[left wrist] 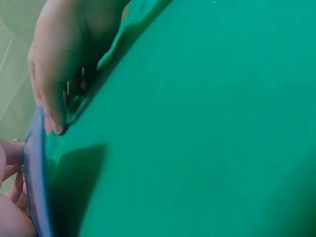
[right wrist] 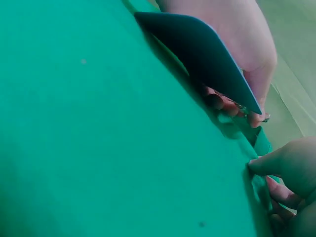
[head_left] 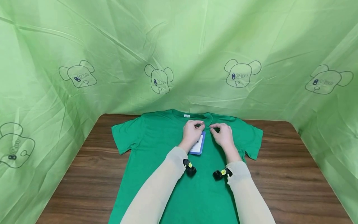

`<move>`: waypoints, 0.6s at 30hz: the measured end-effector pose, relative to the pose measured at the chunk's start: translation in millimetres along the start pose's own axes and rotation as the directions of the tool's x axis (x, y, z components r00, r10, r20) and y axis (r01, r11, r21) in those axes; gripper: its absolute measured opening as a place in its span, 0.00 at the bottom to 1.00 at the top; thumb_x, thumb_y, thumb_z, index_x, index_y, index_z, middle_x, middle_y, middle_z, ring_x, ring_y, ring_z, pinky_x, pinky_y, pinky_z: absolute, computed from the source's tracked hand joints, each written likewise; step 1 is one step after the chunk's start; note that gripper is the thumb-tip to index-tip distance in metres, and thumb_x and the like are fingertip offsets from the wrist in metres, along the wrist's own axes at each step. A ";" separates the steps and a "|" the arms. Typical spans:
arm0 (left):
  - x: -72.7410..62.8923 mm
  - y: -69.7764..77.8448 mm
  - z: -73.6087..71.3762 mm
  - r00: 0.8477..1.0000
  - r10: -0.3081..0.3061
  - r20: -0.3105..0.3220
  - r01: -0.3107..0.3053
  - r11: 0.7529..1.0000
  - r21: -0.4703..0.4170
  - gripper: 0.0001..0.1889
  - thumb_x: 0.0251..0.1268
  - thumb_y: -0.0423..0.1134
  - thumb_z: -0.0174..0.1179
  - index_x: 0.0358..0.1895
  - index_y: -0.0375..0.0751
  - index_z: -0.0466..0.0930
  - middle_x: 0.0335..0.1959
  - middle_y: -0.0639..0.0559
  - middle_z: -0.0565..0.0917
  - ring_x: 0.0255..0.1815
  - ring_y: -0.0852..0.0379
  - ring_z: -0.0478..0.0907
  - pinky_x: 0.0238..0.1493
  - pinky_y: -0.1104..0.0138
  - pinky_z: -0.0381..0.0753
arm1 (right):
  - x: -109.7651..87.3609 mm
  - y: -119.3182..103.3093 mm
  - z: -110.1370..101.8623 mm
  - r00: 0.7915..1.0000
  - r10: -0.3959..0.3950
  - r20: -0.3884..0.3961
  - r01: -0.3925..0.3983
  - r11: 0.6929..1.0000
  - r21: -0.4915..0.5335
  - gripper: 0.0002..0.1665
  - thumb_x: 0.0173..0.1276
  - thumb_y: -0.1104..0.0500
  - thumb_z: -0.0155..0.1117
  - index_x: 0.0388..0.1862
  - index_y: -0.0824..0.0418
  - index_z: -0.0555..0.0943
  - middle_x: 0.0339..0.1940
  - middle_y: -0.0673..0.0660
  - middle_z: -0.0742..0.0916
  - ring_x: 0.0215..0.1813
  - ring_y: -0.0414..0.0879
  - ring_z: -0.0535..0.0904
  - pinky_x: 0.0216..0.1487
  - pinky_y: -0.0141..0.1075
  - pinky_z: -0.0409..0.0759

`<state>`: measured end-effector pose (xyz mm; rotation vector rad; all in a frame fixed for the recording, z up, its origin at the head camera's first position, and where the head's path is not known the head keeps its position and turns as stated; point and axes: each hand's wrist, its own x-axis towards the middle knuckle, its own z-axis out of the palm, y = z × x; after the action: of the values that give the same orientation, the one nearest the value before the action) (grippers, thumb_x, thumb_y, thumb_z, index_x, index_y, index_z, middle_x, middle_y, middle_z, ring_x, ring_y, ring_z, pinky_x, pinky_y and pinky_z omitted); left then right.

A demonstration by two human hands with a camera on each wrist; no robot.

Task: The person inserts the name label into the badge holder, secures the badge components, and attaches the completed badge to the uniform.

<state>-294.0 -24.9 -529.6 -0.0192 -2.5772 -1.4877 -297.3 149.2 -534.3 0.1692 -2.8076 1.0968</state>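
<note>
A green T-shirt point(head_left: 201, 196) lies spread out, with its collar at the far end. Near the neckline my left hand point(head_left: 193, 133) pinches the metal clip point(right wrist: 266, 118) of a badge holder. The blue-edged badge point(head_left: 199, 147), with a white card in it, hangs below the fingers and shows edge-on in the left wrist view. Just right of it, my right hand point(head_left: 223, 135) pinches the shirt's collar edge between thumb and fingers, raising a fold. In the right wrist view the badge's dark back tilts above the cloth. Whether the clip touches the collar I cannot tell.
Beneath the shirt is a dark brown wooden table point(head_left: 282, 174). Light green curtains point(head_left: 195, 37) printed with bear outlines enclose the back and both sides. A small white label point(head_left: 186, 116) sits inside the collar. Each wrist carries a black camera point(head_left: 191, 171).
</note>
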 end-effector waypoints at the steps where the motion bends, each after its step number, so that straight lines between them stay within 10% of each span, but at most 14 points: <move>1: 0.6 1.1 0.8 1.000 0.002 0.000 -0.002 1.000 -0.007 0.11 0.78 0.42 0.70 0.57 0.47 0.94 0.50 0.51 0.86 0.40 0.61 0.80 0.47 0.66 0.81 | -0.1 0.4 -0.3 1.000 0.004 -0.002 -0.004 1.000 0.003 0.14 0.82 0.59 0.68 0.58 0.64 0.91 0.63 0.70 0.87 0.70 0.68 0.77 0.80 0.60 0.63; 18: 6.3 1.5 4.3 0.997 -0.075 0.018 0.077 0.991 -0.111 0.06 0.77 0.41 0.72 0.50 0.47 0.94 0.49 0.51 0.86 0.40 0.61 0.83 0.44 0.67 0.84 | -0.8 5.6 -8.5 0.999 0.035 -0.013 -0.035 0.998 0.043 0.09 0.78 0.57 0.74 0.50 0.58 0.94 0.59 0.64 0.90 0.68 0.64 0.81 0.75 0.61 0.70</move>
<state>-300.6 -20.9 -529.5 0.0558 -2.5288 -1.6633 -296.7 159.2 -531.9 0.1168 -2.7865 1.1621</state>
